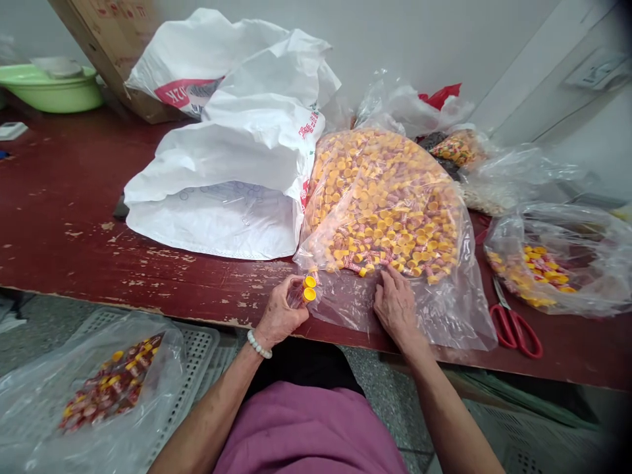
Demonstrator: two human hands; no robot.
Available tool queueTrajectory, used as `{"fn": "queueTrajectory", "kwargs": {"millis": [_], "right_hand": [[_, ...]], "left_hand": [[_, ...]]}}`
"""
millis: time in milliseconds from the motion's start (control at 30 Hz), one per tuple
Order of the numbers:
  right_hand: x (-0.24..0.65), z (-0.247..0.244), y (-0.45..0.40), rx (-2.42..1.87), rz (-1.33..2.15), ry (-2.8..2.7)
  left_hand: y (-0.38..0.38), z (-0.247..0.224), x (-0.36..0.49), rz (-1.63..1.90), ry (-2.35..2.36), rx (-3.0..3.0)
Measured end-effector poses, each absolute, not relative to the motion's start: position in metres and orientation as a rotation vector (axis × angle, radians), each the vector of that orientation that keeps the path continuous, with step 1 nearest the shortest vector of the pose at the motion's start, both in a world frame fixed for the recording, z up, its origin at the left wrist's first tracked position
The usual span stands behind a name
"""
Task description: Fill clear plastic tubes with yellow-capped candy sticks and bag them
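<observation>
Yellow-capped tubes (303,289) — left grip (281,316), right hand (395,306) — bag (444,316)

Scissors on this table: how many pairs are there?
1: a red-handled pair lying on the dark red table, below a clear plastic bag at right. Others could be hidden under the bags.

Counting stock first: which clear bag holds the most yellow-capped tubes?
The clear bag under the right hand: it is packed full, while the bag beside the red scissors holds a small heap.
</observation>
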State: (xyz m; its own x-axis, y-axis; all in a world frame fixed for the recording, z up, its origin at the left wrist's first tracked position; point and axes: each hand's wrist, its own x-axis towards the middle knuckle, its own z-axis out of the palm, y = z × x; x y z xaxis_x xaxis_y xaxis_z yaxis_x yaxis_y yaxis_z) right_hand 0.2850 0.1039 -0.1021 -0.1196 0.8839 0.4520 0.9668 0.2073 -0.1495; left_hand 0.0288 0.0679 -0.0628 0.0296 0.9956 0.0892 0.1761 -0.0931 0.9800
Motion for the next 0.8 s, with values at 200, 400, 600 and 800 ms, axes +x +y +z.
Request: {"fn": "queueTrajectory", "kwargs": {"millis": [200,400,600,800], "right_hand": [[0.269,-0.091,0.125,-1.726,-0.237,-2.033],[0.237,-0.086,0.128,-1.662,-0.175,-2.153],[0.226,-0.086,0.121,-1.637,-0.169,-2.221],[0.226,-0.086,0.132,-1.668,-0.158,-2.159]], "left_hand": [[0.067,-0.059,0.031,1.171,1.266,1.372],[0.067,-0.065,0.031,1.184,1.258,1.388],[0.067,-0.067,0.033,1.205,1.241,1.396],[0.065,-0.069,0.032,1.194,1.244,1.513]]}}
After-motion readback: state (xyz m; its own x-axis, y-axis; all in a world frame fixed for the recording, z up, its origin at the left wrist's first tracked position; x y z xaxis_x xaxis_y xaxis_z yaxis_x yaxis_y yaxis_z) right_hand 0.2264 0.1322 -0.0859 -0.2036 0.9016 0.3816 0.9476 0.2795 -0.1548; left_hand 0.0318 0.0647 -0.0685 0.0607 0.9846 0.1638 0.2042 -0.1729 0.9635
